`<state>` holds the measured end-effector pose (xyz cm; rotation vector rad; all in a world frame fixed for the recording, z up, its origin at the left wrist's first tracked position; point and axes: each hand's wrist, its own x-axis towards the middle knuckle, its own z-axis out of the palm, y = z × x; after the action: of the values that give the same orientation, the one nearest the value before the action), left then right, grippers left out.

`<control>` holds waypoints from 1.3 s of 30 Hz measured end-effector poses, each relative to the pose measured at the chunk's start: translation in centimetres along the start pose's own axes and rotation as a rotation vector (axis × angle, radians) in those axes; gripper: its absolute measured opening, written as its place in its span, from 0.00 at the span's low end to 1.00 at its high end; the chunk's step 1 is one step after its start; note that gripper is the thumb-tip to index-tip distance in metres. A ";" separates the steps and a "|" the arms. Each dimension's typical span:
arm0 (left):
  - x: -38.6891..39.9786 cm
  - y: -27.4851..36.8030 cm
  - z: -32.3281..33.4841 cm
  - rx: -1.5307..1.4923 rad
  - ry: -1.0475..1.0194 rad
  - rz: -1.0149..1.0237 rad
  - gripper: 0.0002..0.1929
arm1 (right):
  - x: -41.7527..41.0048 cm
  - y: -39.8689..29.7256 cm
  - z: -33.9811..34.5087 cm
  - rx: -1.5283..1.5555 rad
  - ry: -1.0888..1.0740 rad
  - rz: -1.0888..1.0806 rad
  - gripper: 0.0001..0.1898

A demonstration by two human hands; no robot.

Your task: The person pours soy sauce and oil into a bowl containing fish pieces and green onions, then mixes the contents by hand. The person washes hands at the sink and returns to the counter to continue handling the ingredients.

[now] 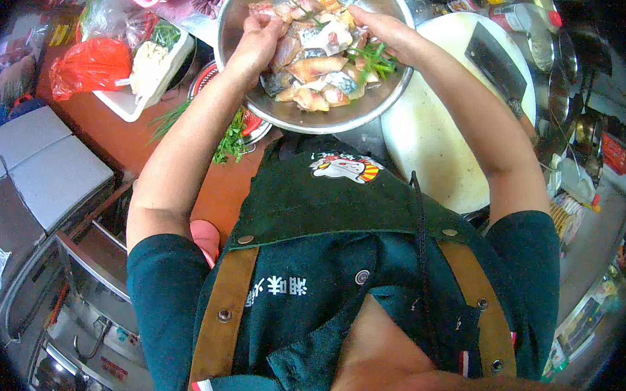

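A wide stainless steel bowl (307, 121) sits in front of my chest, holding raw fish pieces (317, 68), some with dark, silvery skin. Green scallion lengths (377, 61) lie at the right of the fish, and a few more strips show among the pieces. My left hand (263, 42) reaches over the rim into the bowl's left side, bent fingers against the fish. On the opposite side my right hand (388, 34) is inside the bowl, its thumb along the top of the pile. Its other fingers are largely hidden by fish and greens, so its grip does not show.
Right of the bowl lies a round white chopping board (430, 147) bearing a cleaver (495, 62). Bottles (525, 16) crowd beyond it. At left are a white tray (135, 110), a red plastic bag (96, 63) and a red colander (252, 123) with leafy herbs (231, 141).
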<state>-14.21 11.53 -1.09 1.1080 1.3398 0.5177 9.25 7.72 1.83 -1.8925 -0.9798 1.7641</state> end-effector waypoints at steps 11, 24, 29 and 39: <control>0.1 0.8 4.9 -0.480 -0.095 0.106 0.29 | 2.4 0.1 2.9 0.751 -0.204 -0.074 0.22; -2.8 5.6 1.2 0.320 -0.150 0.747 0.26 | -5.8 -3.9 -0.5 -0.444 0.154 -1.060 0.24; -5.7 4.6 1.1 0.605 -0.267 0.994 0.17 | -8.2 -1.9 -0.9 -1.006 0.280 -1.378 0.19; -7.8 0.5 0.5 0.896 -0.269 0.832 0.10 | -8.6 5.9 2.0 -1.295 -0.153 -0.600 0.19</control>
<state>-15.31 5.04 3.22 2.4172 0.8054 0.3156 8.87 -2.72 3.64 -1.6157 -2.8140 0.8848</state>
